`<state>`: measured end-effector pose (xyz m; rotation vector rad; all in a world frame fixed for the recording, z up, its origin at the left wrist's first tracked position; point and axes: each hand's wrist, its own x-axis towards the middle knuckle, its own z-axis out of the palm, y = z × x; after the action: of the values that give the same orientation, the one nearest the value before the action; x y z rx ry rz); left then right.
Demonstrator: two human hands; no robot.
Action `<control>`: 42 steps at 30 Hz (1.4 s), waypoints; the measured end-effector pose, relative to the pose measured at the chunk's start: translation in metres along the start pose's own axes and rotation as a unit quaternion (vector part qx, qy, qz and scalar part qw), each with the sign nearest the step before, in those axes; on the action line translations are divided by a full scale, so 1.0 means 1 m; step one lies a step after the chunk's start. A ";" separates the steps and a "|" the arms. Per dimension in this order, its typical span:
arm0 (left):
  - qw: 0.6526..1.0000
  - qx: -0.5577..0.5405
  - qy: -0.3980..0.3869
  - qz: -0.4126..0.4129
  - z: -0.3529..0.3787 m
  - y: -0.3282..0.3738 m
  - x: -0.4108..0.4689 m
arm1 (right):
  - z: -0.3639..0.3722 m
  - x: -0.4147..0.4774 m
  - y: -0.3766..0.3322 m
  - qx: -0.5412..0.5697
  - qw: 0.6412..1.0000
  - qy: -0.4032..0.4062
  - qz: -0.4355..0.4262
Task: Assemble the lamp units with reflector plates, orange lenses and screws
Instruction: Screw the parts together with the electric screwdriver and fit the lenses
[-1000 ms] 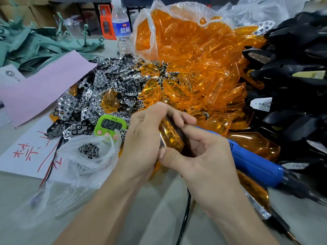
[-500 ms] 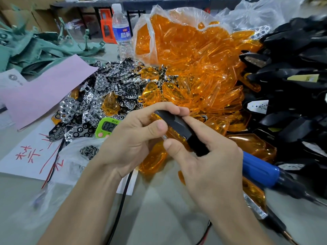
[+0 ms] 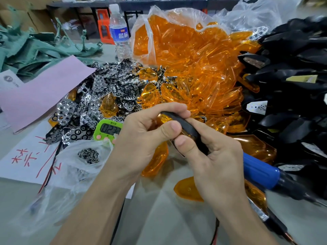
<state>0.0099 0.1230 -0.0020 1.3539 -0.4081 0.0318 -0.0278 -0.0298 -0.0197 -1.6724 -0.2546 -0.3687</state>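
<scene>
The black plastic lamp housing with its orange lens (image 3: 178, 123) sits in the air between your two hands, just above the grey table (image 3: 168, 218) and in front of the lens pile. Your left hand (image 3: 141, 138) is curled round its far end, thumb pressed on the black edge; your right hand (image 3: 217, 156) pinches the near end between thumb and forefinger. A blue-handled electric screwdriver (image 3: 260, 171) juts out beyond your right hand; whether you touch it cannot be told. Loose orange lenses (image 3: 155, 161) lie on the table below your hands. To your left are a clear bag of small dark screws (image 3: 88, 155) and a green digital timer (image 3: 108, 129), and beyond them a heap of shiny silver reflector plates (image 3: 106, 96). Behind, a clear plastic bag spills orange lenses (image 3: 185, 59). Black housings (image 3: 292, 85) are piled on your right, with a pink paper sheet (image 3: 40, 91) and a water bottle (image 3: 120, 36) far left.
</scene>
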 end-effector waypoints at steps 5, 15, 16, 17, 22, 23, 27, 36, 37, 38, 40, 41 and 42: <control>0.996 -0.068 -0.001 -0.058 0.005 0.001 -0.001 | 0.002 0.006 -0.001 0.062 0.997 -0.034 0.023; 0.988 -0.073 0.031 -0.130 0.014 -0.005 0.000 | 0.005 0.007 -0.004 0.250 0.930 -0.043 0.266; 0.987 -0.073 0.017 -0.141 0.013 -0.005 -0.001 | 0.004 0.007 -0.006 0.296 0.908 -0.055 0.291; 0.985 -0.084 -0.004 -0.149 0.012 -0.003 -0.001 | 0.004 0.009 -0.009 0.337 0.884 -0.076 0.315; 0.980 -0.092 0.016 -0.177 0.008 -0.002 0.000 | 0.005 0.013 -0.013 0.313 0.872 -0.063 0.370; 0.979 -0.078 0.040 -0.185 0.008 -0.003 0.002 | 0.006 0.011 -0.011 0.232 0.913 -0.031 0.335; 0.976 0.001 0.153 -0.158 0.007 -0.006 0.004 | 0.009 0.001 -0.002 -0.043 0.991 -0.047 0.122; 0.988 -0.127 -0.022 -0.082 -0.001 -0.003 0.002 | 0.006 -0.001 0.000 -0.036 0.999 -0.030 -0.004; 0.988 -0.137 -0.030 -0.071 -0.001 -0.003 0.002 | 0.006 0.000 -0.001 -0.024 0.999 -0.040 -0.005; 0.987 -0.142 -0.028 -0.063 0.000 -0.003 0.001 | 0.006 0.000 -0.001 -0.016 0.999 -0.046 -0.006; 0.989 -0.137 -0.023 -0.053 0.004 -0.003 0.001 | 0.005 0.001 0.000 -0.008 0.999 -0.047 -0.010; 0.991 -0.127 -0.019 -0.046 0.006 -0.004 0.001 | 0.004 0.001 0.001 -0.010 0.999 -0.044 -0.011; 0.992 -0.116 -0.012 -0.039 0.008 -0.005 0.000 | 0.005 0.000 0.000 -0.012 0.999 -0.041 -0.014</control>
<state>0.0093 0.1147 -0.0052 1.1394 -0.3673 -0.0935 -0.0272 -0.0254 -0.0205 -1.7113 -0.3350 -0.3251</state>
